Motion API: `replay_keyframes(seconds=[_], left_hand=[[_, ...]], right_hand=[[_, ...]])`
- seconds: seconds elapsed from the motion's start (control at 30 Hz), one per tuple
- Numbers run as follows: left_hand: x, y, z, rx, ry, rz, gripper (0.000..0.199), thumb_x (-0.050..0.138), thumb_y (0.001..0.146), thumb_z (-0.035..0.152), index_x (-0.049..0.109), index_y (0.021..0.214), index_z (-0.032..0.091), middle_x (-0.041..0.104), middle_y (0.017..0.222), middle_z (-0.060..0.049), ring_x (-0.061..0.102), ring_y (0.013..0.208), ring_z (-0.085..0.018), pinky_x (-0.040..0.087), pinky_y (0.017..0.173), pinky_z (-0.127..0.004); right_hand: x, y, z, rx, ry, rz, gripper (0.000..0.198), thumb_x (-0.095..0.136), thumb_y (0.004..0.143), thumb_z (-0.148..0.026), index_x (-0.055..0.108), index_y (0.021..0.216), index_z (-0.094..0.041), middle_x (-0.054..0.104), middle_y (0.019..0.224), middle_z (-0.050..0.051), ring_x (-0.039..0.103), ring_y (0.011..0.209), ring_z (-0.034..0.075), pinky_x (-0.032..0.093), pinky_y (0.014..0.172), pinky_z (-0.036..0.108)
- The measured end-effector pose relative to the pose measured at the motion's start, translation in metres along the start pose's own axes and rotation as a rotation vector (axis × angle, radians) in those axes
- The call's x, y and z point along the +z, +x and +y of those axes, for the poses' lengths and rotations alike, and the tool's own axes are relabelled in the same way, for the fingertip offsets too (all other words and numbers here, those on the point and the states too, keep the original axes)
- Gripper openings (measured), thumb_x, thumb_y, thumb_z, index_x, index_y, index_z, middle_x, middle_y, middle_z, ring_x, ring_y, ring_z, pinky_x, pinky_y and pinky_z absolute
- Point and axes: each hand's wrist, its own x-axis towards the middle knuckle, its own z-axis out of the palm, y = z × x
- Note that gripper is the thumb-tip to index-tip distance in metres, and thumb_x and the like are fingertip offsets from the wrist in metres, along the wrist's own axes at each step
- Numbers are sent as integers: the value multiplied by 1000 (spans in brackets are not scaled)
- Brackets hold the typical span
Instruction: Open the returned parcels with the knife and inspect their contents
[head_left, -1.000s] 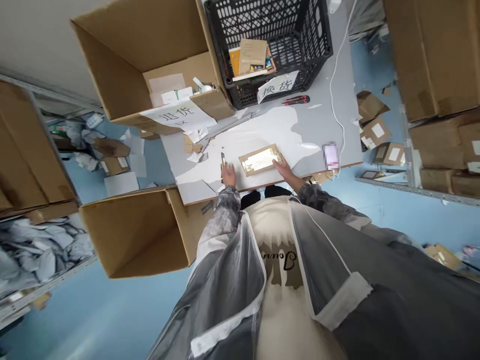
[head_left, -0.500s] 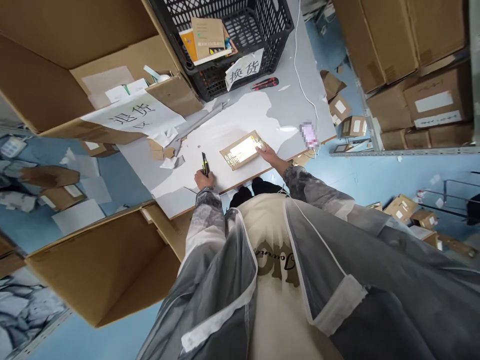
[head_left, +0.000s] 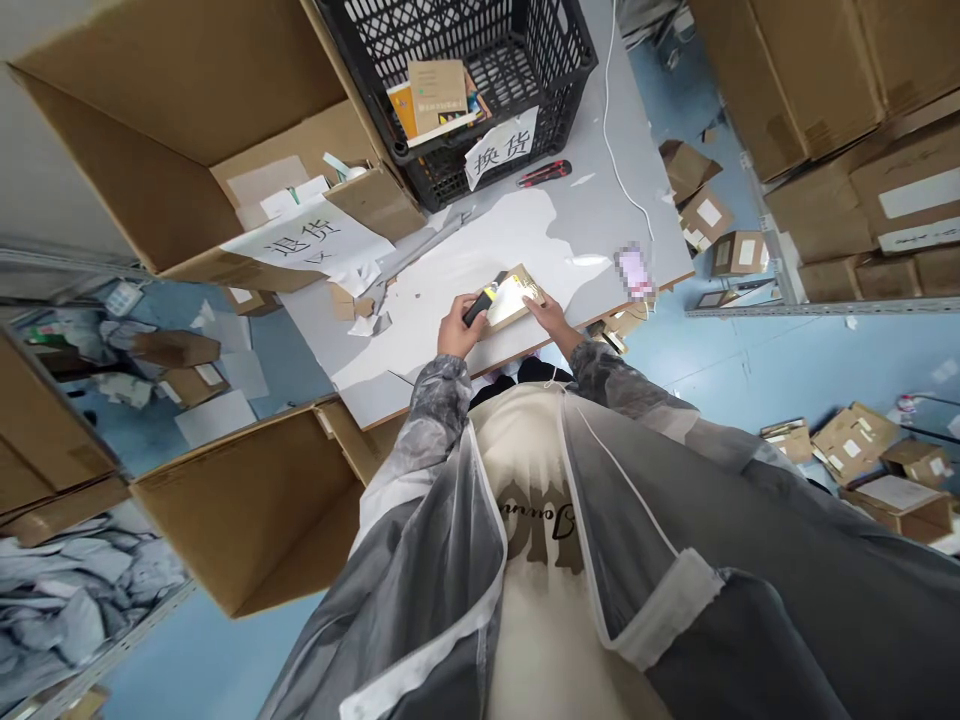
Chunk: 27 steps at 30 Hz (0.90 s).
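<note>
Left hand: the left hand (head_left: 457, 330) is wrapping around a black-and-yellow cutter (head_left: 480, 305), fingers curling over its handle, and pointing it toward the upper right
Right hand: the right hand (head_left: 551, 315) is gripping the right end of a small cardboard box (head_left: 510, 300), thumb and fingers pinching that edge
Box: it's lying on the table (head_left: 401, 325) near the middle of the frame, its pale label glaring (can't tell if the blade is actually touching it)
Crate: a black plastic crate (head_left: 439, 190) is sitting at the top centre, holding some books (head_left: 439, 92) and wearing a handwritten paper sign (head_left: 501, 147)
Spare knife: a red-and-black cutter (head_left: 544, 174) is lying just below the crate
Big carton: an open carton (head_left: 150, 85) is filling the upper left, with another sign (head_left: 304, 237) hanging over its front
Lower left: a second open carton (head_left: 251, 510) is showing its bare inside
Right of the hands: a pixelated pinkish thing (head_left: 634, 270) is resting near the table edge, a white cable (head_left: 611, 130) running down toward it
</note>
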Motion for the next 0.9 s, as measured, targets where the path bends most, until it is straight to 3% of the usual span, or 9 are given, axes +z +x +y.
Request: replay_keyframes(seconds=[0.13,0.23,0.4,0.53,0.67,0.9], left_hand=[[15,36,20,137,168,-148,56,77,114,39,77,168,26,88,152,-11,80,144,-40,61,132,-48],[21,48,22,210,267,-221,59,73,116,40,77,173,25,83,165,-13,74,154,-42,55,139,-51],[22,47,21,237,453,-298,67,60,120,39,70,184,22,84,154,-21,75,149,-45,57,134,-52],[20,45,22,254,497,-319,67,57,121,39,68,186,24,83,149,-22,74,146,-44,57,127,-49],[17,44,24,230,576,-344,65,58,120,37,71,183,28,83,147,-22,76,138,-44,58,120,-50],[21,38,33,247,713,-323,68,56,118,29,68,185,27,83,144,-24,79,127,-43,60,114,-54]], right_hand=[[6,2,2,-36,10,29,96,87,105,-78,75,177,-16,82,170,16,77,160,38,56,144,48],[9,3,2,-34,5,25,99,89,103,-82,75,177,-17,82,170,16,76,161,37,54,145,48],[10,5,4,-32,12,27,97,92,102,-78,77,174,-15,84,167,16,76,161,39,52,147,48],[10,7,8,-35,2,16,90,89,105,-75,78,174,-19,84,167,12,76,161,39,52,147,49],[11,8,11,-74,-36,14,89,82,112,-75,71,181,-19,76,178,14,68,171,36,46,151,47],[17,10,13,14,-76,46,98,72,117,-77,57,191,-15,70,183,19,61,178,38,41,153,48]])
